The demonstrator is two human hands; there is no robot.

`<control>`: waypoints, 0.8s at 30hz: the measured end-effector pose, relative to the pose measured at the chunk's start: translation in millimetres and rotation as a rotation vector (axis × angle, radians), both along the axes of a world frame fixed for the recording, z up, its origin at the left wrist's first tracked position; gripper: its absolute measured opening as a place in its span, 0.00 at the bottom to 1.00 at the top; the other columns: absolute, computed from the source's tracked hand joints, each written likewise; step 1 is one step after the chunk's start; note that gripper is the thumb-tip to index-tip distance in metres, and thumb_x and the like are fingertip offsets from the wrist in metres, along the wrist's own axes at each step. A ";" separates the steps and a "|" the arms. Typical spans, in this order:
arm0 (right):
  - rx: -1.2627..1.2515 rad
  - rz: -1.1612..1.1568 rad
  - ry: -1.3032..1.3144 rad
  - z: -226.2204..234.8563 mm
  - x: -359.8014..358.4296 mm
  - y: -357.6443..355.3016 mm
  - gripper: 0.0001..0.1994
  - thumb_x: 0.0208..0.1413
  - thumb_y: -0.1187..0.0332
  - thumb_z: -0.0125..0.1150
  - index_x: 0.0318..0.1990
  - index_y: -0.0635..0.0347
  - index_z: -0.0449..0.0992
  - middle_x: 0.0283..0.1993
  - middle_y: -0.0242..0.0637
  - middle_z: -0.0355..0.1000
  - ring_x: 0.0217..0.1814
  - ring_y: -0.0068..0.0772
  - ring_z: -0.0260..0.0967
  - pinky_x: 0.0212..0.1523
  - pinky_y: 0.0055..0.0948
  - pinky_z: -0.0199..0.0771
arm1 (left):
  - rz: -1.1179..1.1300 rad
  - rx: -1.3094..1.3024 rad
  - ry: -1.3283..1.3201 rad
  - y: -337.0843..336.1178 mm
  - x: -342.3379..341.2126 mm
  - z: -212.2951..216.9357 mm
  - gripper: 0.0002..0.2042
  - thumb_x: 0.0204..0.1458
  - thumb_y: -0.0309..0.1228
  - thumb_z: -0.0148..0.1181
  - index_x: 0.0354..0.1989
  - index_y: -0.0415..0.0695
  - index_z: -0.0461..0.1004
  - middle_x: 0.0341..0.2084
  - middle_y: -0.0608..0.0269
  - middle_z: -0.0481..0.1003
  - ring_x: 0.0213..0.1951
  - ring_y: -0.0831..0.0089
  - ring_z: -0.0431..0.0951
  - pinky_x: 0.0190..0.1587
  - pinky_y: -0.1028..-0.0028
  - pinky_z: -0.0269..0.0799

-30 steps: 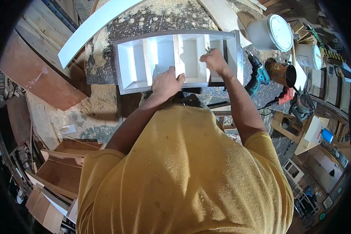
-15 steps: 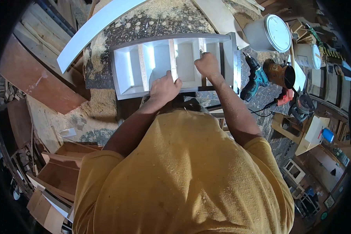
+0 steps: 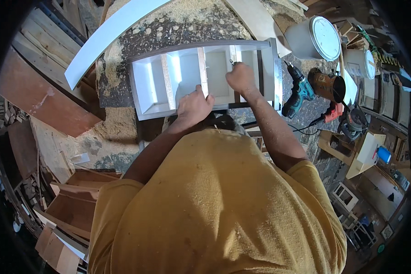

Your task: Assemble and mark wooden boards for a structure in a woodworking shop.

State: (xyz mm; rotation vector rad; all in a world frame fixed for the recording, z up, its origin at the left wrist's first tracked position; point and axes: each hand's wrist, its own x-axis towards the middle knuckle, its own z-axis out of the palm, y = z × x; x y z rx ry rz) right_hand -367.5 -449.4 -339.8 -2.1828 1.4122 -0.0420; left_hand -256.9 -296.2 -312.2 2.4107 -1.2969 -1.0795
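Note:
A shallow wooden shelf unit [image 3: 151, 113] with white compartments and several dividers lies on the bench in front of me. My left hand [image 3: 194, 107] is closed over its near edge, fingers at the bottom of a middle divider [image 3: 202, 68]. Over the compartments to the right, my right hand [image 3: 242, 78] makes a fist around something small. Only a thin, metallic-looking tip [image 3: 232, 61] shows past the knuckles, close to another divider [image 3: 235, 53]; the rest is hidden in the hand.
Right of the unit lie a teal cordless drill [image 3: 298, 91], a rusty can [image 3: 329, 86], a red corded power tool [image 3: 334, 112] and a lidded white bucket [image 3: 313, 39]. A curved white board [image 3: 109, 39] is at the back left. Wooden boxes [image 3: 73, 205] stand lower left.
Both hands keep nearly the same places on the unit. The right hand has shifted very slightly left, and the whole view has moved a little.

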 end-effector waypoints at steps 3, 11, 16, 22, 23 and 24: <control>-0.030 0.065 0.007 -4.4 -0.1 -9.3 0.12 0.40 0.67 0.57 0.25 0.72 0.75 0.25 0.59 0.72 0.31 0.58 0.74 0.37 0.44 0.75 | 0.003 -0.063 -0.011 2.3 1.1 -4.9 0.21 0.56 0.43 0.47 0.41 0.32 0.67 0.26 0.40 0.76 0.33 0.45 0.78 0.40 0.50 0.72; 0.235 -0.022 -0.179 -2.4 -28.9 -16.3 0.11 0.41 0.70 0.57 0.25 0.73 0.75 0.24 0.53 0.74 0.27 0.47 0.75 0.31 0.39 0.74 | -0.034 0.023 0.024 0.5 3.9 -4.4 0.22 0.56 0.44 0.46 0.41 0.32 0.66 0.27 0.41 0.77 0.35 0.45 0.79 0.41 0.53 0.73; 0.001 0.000 0.161 10.6 23.2 15.9 0.11 0.43 0.70 0.55 0.33 0.69 0.76 0.33 0.55 0.76 0.38 0.55 0.75 0.42 0.44 0.76 | -0.009 -0.008 0.009 -0.5 2.8 -3.0 0.22 0.56 0.44 0.48 0.41 0.32 0.66 0.26 0.41 0.77 0.34 0.45 0.79 0.41 0.52 0.73; 0.063 -0.036 0.146 8.1 24.0 12.2 0.12 0.44 0.71 0.55 0.36 0.69 0.75 0.36 0.56 0.75 0.42 0.54 0.75 0.44 0.44 0.75 | -0.004 -0.044 -0.062 2.1 -1.0 -16.1 0.22 0.55 0.45 0.49 0.42 0.34 0.67 0.26 0.41 0.77 0.32 0.44 0.78 0.39 0.50 0.73; 0.031 -0.029 0.083 2.9 21.2 12.0 0.12 0.43 0.70 0.55 0.33 0.70 0.74 0.33 0.58 0.74 0.39 0.58 0.74 0.43 0.46 0.75 | -0.009 -0.043 -0.063 2.3 -1.3 -14.1 0.22 0.55 0.45 0.49 0.42 0.34 0.67 0.26 0.41 0.77 0.32 0.44 0.78 0.39 0.50 0.73; -0.002 -0.020 0.020 -1.2 18.2 11.1 0.11 0.42 0.70 0.55 0.31 0.72 0.74 0.30 0.61 0.73 0.36 0.61 0.74 0.41 0.47 0.75 | -0.014 -0.043 -0.063 2.2 -1.2 -11.1 0.22 0.55 0.45 0.49 0.42 0.34 0.67 0.26 0.41 0.77 0.32 0.44 0.78 0.39 0.50 0.73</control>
